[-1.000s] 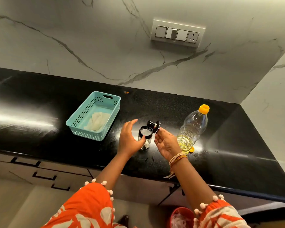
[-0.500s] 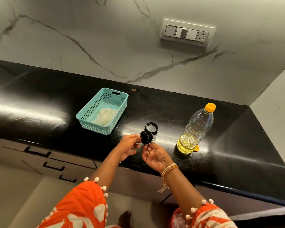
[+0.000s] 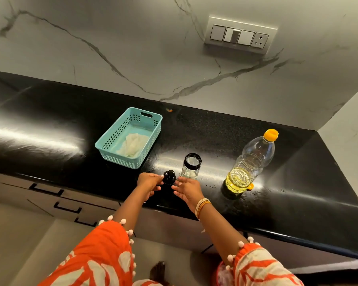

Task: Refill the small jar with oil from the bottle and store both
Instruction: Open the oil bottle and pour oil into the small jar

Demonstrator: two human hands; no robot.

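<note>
The small jar (image 3: 191, 166) stands upright and uncapped on the black bench (image 3: 225, 133), mouth up, just beyond my hands. My left hand (image 3: 148, 182) pinches its black lid (image 3: 169, 177) at the fingertips — my right hand (image 3: 186, 189) hovers beside it, fingers loosely spread, holding nothing. The oil bottle (image 3: 251, 162) stands upright, capped, at right.

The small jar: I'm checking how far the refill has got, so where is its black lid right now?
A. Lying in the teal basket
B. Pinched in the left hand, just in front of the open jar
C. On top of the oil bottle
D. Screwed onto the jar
B: the left hand pinches the black lid at the counter's front edge, while the small jar stands open behind it.
</note>
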